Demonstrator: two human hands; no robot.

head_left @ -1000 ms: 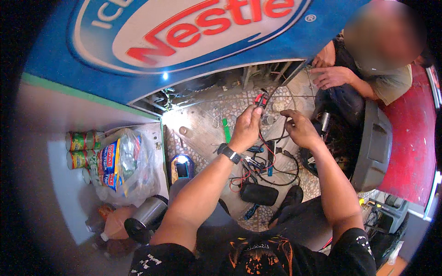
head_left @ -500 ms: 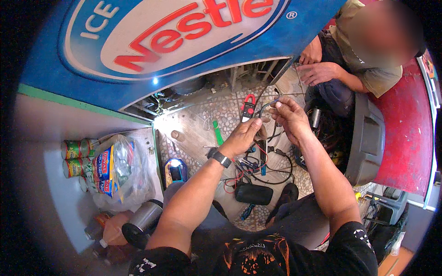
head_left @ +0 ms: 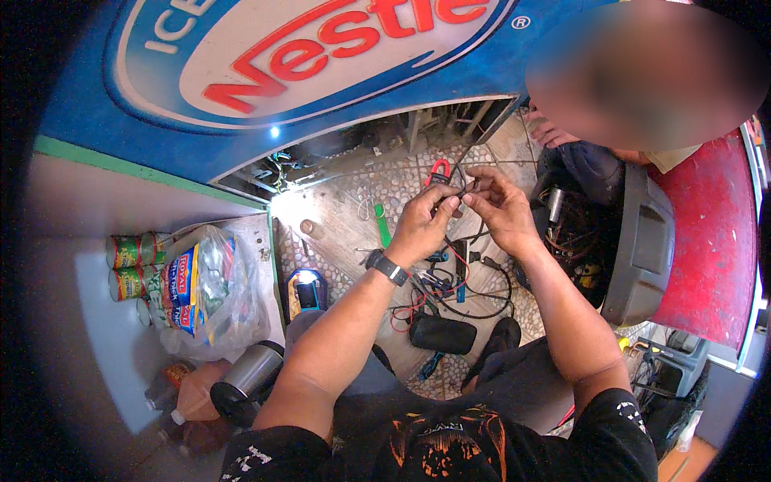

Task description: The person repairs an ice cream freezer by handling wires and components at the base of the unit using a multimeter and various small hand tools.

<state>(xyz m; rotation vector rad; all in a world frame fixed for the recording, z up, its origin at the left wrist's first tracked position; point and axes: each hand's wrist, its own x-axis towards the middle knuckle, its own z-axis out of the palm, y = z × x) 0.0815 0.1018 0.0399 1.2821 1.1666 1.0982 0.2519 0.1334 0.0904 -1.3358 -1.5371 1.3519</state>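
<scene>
Over the patterned floor, my left hand (head_left: pixel 426 221) and my right hand (head_left: pixel 506 215) meet, both pinching a thin dark cable (head_left: pixel 479 236). Their fingertips nearly touch, and the fingers cover the stretch of cable between them. Just beyond my left fingers lies a red clamp meter (head_left: pixel 439 171), its lower body hidden by the hand. Beneath my hands are loose red and black leads (head_left: pixel 418 301), a black plug (head_left: pixel 489 262) and several hand tools (head_left: pixel 438 281). A black case (head_left: pixel 442 333) sits nearer to me.
A blue freezer (head_left: pixel 241 165) with an open lower compartment stands ahead. A green-handled tool (head_left: pixel 382 225) and a lit work lamp (head_left: pixel 307 295) lie left. Cans, a plastic bag (head_left: pixel 221 297) and a steel tumbler (head_left: pixel 250 373) are further left. At right, a co-worker crouches behind a grey housing (head_left: pixel 638 249).
My right hand has come down and left to meet my left hand, and both now pinch the cable close together. The co-worker's head has leaned in nearer.
</scene>
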